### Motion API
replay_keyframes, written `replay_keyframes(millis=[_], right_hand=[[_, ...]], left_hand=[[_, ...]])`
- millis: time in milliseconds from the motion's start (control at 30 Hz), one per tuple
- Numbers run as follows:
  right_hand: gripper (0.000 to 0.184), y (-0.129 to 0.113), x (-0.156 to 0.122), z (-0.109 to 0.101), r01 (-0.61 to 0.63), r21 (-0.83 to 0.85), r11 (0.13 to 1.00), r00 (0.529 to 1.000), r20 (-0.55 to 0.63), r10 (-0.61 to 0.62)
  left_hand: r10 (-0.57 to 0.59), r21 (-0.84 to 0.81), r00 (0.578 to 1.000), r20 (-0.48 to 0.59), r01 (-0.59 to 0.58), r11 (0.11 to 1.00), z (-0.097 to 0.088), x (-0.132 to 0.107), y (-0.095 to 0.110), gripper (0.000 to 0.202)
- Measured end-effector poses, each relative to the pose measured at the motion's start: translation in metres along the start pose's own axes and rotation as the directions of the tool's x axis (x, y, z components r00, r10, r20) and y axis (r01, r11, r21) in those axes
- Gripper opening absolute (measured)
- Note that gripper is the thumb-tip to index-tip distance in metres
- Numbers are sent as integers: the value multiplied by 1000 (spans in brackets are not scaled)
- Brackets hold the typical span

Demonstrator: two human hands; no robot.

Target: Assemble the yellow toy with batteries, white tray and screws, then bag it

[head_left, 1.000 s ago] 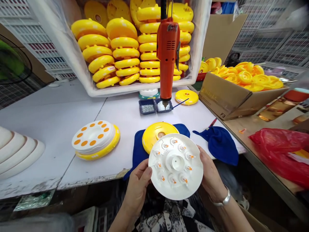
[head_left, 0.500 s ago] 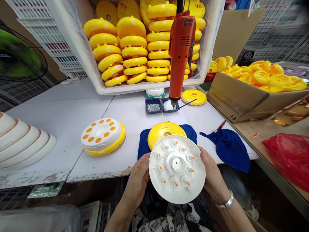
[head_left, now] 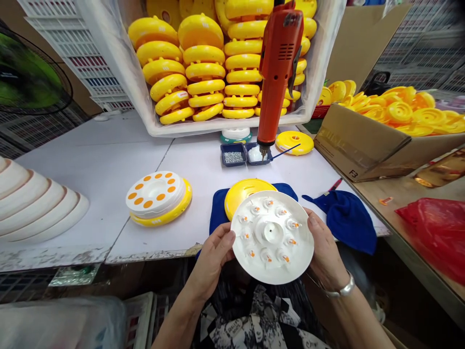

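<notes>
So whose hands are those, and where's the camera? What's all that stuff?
There's no robot here! They're a person's own bare hands, seen from a camera worn on that person's head, looking forward and down.

The left hand and right hand hold a white disc by its edges. It has a ring of little clear-and-orange pieces.

Behind it, on the white table, a yellow disc lies on a blue cloth. Further back are small dark trays, and an orange power tool points downward.

Is a round white dish, ringed inside with clear-and-orange parts; tilts inner face toward camera, lower centre of frame.
</notes>
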State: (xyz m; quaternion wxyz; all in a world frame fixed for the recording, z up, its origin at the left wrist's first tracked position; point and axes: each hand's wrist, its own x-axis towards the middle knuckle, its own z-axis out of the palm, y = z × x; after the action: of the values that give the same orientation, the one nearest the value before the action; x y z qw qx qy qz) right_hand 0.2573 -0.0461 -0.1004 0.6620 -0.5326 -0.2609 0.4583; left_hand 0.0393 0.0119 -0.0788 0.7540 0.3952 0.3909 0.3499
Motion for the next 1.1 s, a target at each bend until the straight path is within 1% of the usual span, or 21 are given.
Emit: replay_keyframes(millis=[100, 167, 367, 600, 733, 833, 933, 1033, 1100], right_hand=[[39, -3, 2, 1, 24, -11, 1000, 998, -50, -25], [40, -3, 3, 2, 47, -27, 999, 997, -64, -48], [40, 1, 6, 4, 99, -67, 993, 994, -34, -102], [36, 3, 9, 10, 93, 44, 995, 996, -5, -93], [34, 4, 10, 14, 85, 76, 993, 996, -15, -84], [34, 6, 9, 21, 111, 109, 988, 993, -52, -106], [35, 9, 8, 32, 150, 127, 981, 984, -115, -136], [39, 15, 4, 43, 145, 186, 972, 981, -157, -116], [43, 20, 0, 48, 117, 221, 968, 985, -154, -83]], left_hand=[[-8, 14, 999, 42, 8, 1000, 0, -2, -3, 40], [-2, 22, 999, 55, 1, 1000, 2, -3, -4, 39], [15, -16, 999, 37, -15, 1000, 6, -4, -7, 38], [19, -41, 1000, 17, -18, 999, 0, -5, -11, 39], [18, -45, 1000, 13, -18, 999, -1, -6, -11, 38], [5, -48, 1000, 9, -5, 999, 4, -8, -14, 47], [-9, -55, 999, -33, 7, 998, 12, -11, -20, 58], [34, -112, 993, -114, -47, 993, 16, -9, -24, 61], [64, -150, 983, -175, -90, 985, 13, -5, -22, 60]])
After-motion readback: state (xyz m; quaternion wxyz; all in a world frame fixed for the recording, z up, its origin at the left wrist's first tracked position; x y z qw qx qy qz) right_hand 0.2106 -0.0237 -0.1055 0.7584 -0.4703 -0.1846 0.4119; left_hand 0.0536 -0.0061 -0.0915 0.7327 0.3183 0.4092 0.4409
